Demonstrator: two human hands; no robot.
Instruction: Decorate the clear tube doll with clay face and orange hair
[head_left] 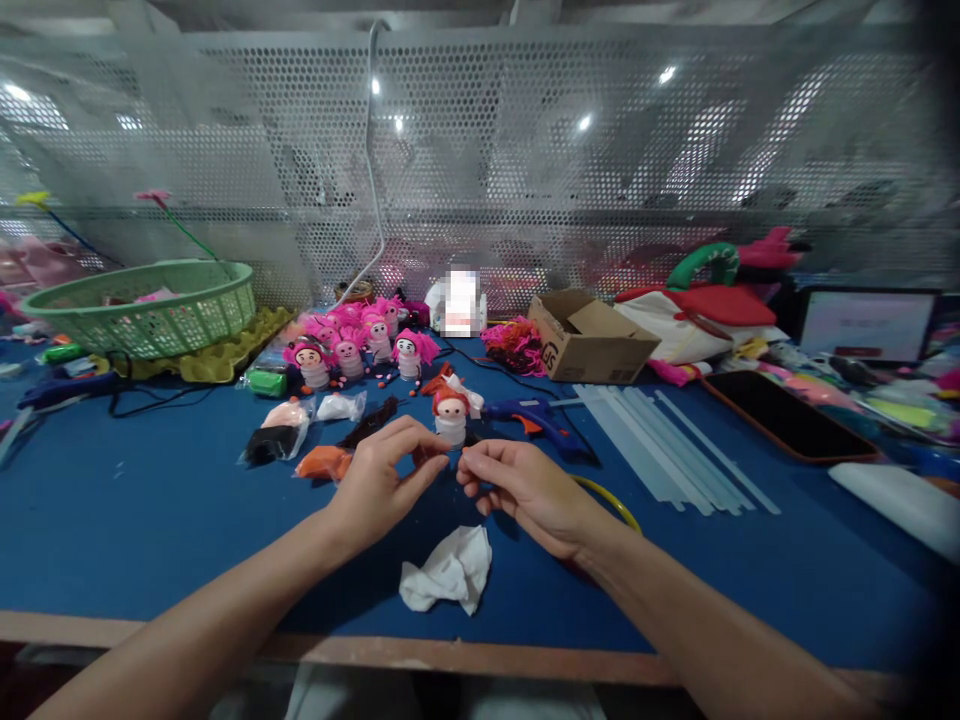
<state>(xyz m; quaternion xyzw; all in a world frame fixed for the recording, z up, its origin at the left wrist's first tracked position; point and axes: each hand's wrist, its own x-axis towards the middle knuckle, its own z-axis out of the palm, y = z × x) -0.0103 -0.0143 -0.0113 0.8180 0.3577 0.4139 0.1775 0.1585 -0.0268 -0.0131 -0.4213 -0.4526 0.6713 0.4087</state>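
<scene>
My left hand (pixel 386 480) and my right hand (pixel 525 485) meet just in front of a small doll (pixel 451 425) with orange-red hair and a white bottle-like body, which stands upright on the blue table. Thumb and forefinger of each hand are pinched together, the fingertips almost touching. Whatever they hold, if anything, is too small to make out. Below the hands lies a crumpled white tissue (pixel 448 572). Orange clay in a wrapper (pixel 324 462) is beside my left hand, and a blue glue gun (pixel 541 420) rests behind my right hand.
Several pink-haired dolls (pixel 349 350) stand behind at left, near a green basket (pixel 150 310). Clear glue sticks (pixel 667 450), a cardboard box (pixel 592 340) and a phone (pixel 787 415) lie at right. A yellow ring (pixel 611 497) is partly under my right arm. Perforated metal panels close off the back.
</scene>
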